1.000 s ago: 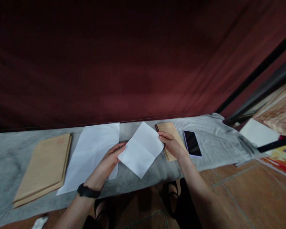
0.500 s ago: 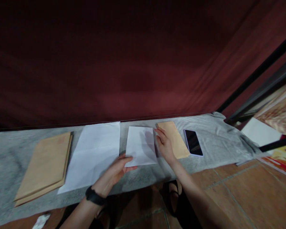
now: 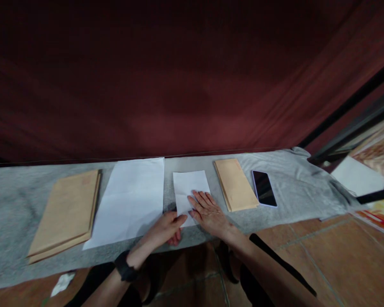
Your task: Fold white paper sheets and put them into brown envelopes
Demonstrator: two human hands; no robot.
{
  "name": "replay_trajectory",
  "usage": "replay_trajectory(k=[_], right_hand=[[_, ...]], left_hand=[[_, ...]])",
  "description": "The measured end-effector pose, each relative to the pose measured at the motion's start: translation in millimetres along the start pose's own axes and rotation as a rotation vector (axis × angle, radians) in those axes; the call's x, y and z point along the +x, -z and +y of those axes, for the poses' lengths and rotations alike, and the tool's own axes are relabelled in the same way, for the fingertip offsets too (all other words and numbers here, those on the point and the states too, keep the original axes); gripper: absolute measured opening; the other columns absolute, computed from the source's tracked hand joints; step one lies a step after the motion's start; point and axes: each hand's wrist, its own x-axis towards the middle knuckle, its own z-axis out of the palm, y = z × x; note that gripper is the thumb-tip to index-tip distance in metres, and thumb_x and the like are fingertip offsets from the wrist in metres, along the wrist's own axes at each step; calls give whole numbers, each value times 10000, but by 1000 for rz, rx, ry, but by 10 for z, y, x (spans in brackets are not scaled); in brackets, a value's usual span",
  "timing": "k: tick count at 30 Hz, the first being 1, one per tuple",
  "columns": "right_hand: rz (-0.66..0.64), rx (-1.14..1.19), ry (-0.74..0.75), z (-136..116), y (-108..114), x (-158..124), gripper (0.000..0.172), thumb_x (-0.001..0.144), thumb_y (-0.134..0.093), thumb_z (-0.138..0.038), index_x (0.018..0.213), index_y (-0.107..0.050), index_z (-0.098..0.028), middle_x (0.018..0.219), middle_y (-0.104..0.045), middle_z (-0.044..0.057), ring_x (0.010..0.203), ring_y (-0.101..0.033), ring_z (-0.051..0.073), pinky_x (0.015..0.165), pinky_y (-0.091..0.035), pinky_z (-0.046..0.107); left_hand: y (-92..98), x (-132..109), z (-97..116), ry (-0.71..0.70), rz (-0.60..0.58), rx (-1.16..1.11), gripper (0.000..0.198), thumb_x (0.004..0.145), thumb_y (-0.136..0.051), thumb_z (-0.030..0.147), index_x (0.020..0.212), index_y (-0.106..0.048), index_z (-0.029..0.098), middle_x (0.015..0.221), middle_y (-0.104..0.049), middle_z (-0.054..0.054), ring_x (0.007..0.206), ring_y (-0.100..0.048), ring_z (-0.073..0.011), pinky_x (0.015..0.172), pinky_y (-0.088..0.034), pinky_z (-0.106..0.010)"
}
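Note:
A folded sheet of white paper (image 3: 187,183) lies on the grey cloth in front of me. My left hand (image 3: 169,226) holds its lower left corner, thumb on top and the other fingers curled below the edge. Flat on the lower right part of the sheet rests my right hand (image 3: 208,213), its fingers spread and covering some of the paper. Left of it lies a larger stack of white paper (image 3: 131,196), close to my left forearm. A small pile of brown envelopes (image 3: 236,183) sits just beyond my right hand.
Larger brown envelopes (image 3: 65,209) are stacked at the far left. A phone (image 3: 264,188) lies to the right on the grey cloth (image 3: 291,183). A dark red curtain (image 3: 179,85) hangs behind. Below is a tiled floor (image 3: 307,243) with a crumpled white scrap (image 3: 62,283).
My right hand has moved from the paper's right edge to lie flat on it. The sheet looks narrower now. My left hand stays at the lower left corner.

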Motion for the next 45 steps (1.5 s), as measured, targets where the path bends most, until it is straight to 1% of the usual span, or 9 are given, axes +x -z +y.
replay_trajectory(k=[2, 5, 9, 11, 13, 18, 27, 37, 45], right_hand=[[5, -6, -8, 5, 4, -7, 522, 1004, -472, -376, 1506, -365, -281, 1585, -297, 43, 1467, -274, 262, 1214, -227, 506], [4, -12, -17, 13, -4, -5, 528, 1001, -472, -393, 1507, -363, -287, 1589, -292, 43, 1469, -268, 266, 1214, -219, 509], [-9, -46, 7, 51, -64, -17, 562, 985, -485, -327, 1522, -334, -254, 1605, -253, 63, 1481, -232, 276, 1214, -208, 510], [-30, -75, 34, 83, -108, -32, 624, 952, -510, -263, 1537, -295, -236, 1615, -221, 70, 1489, -203, 272, 1219, -199, 503], [-42, -102, 45, 115, -146, -44, 673, 921, -519, -209, 1545, -266, -219, 1617, -207, 77, 1494, -185, 260, 1225, -191, 495], [-33, -96, -2, 149, -153, -52, 657, 927, -471, -168, 1548, -258, -192, 1614, -200, 96, 1493, -189, 256, 1225, -182, 493], [150, -186, -138, 149, -174, -152, 603, 1000, -403, -270, 1554, -218, -123, 1594, -268, 139, 1472, -264, 253, 1201, -240, 465], [248, -365, -143, 143, -167, -233, 562, 1026, -371, -342, 1507, -319, -57, 1522, -411, 180, 1416, -373, 267, 1145, -329, 440], [220, -386, -152, 113, -153, -196, 490, 1013, -371, -278, 1440, -442, -50, 1497, -448, 182, 1404, -386, 275, 1145, -313, 447]], left_hand=[[73, -41, 38, -22, 78, 374, 446, 827, -592, 527, 511, -591, 211, 446, -577, -38, 512, -638, -215, 514, -434, -275], [62, -123, 135, -119, 212, 715, 442, 902, -509, 496, 569, -612, 223, 545, -633, -44, 644, -671, -216, 604, -450, -274], [-250, -197, 215, -466, 220, 695, 364, 993, -356, 382, 1028, -676, 212, 971, -730, -88, 904, -688, -225, 827, -515, -335], [-446, -168, 192, -679, 191, 713, 402, 993, -376, 365, 1305, -561, 191, 1345, -605, -120, 1242, -562, -248, 1052, -437, -393], [-594, -86, 122, -764, 195, 799, 534, 987, -406, 389, 1472, -382, 167, 1524, -429, -139, 1416, -381, -270, 1156, -332, -454], [-641, 210, -128, -703, 327, 884, 707, 990, -357, 483, 1551, -163, 97, 1589, -274, -206, 1492, -205, -290, 1185, -272, -516], [-541, 380, -272, -580, 470, 999, 717, 974, -372, 496, 1512, -280, 32, 1577, -281, -220, 1491, -194, -298, 1208, -231, -491], [-489, 472, -188, -440, 615, 1118, 619, 977, -338, 350, 1447, -373, -51, 1535, -344, -256, 1460, -289, -312, 1207, -226, -484], [-592, 693, 65, -637, 356, 1116, 506, 1010, -263, 301, 1466, -419, 148, 1566, -374, -76, 1468, -287, -222, 1213, -236, -448]])
